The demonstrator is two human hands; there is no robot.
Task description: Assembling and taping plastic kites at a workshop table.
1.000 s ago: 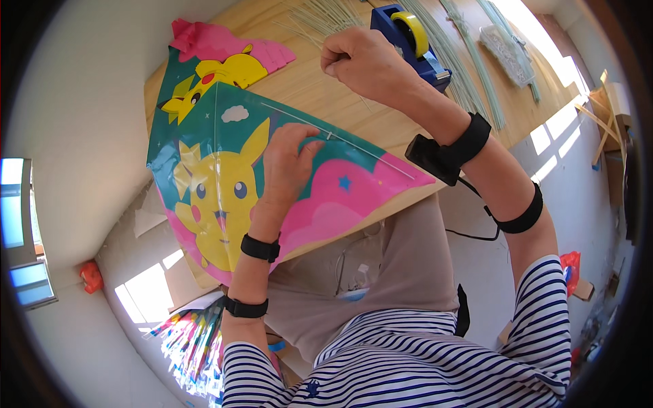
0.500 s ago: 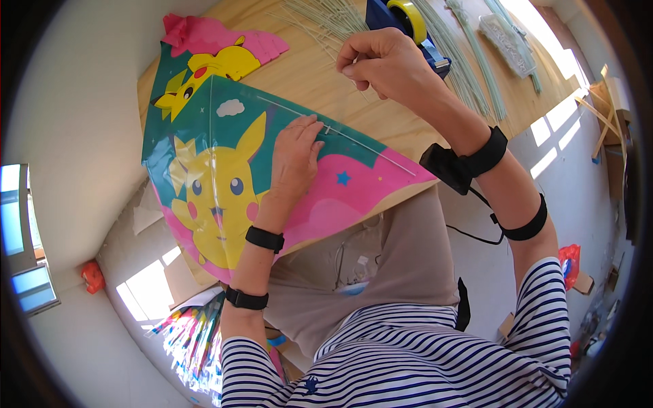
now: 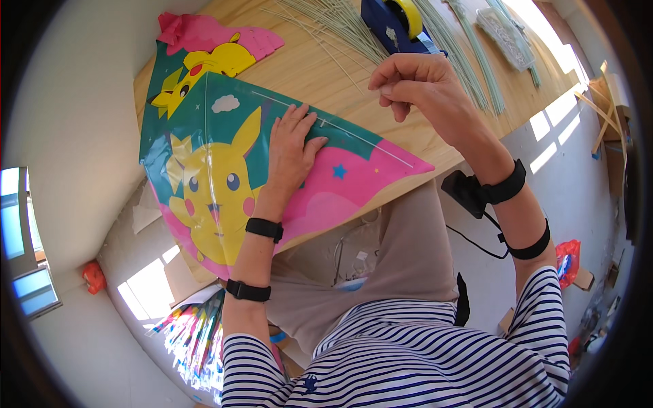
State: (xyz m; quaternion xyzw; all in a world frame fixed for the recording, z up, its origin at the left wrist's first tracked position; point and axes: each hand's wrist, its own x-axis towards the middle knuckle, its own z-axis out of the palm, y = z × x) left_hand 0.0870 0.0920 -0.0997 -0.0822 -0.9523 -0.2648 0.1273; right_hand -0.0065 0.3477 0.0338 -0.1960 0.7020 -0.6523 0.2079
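- Kite (image 3: 231, 166) lies left of the tape dispenser (image 3: 384, 28); left hand (image 3: 291, 144) rests there, spread, gripping nothing. Lifting could let the rod (image 3: 367, 145) slip.
- Right hand (image 3: 416, 85), curled, hovers near the dispenser; cannot tell what it holds.

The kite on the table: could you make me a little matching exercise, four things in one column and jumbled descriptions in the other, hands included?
Things
1. left hand
2. right hand
3. tape dispenser
4. box

Descriptions
A. blue, with a yellow roll
B. fingers curled, clear of the kite
C. see-through, toward the far right of the table
D. laid on the kite, palm down

Pairs
1-D, 2-B, 3-A, 4-C
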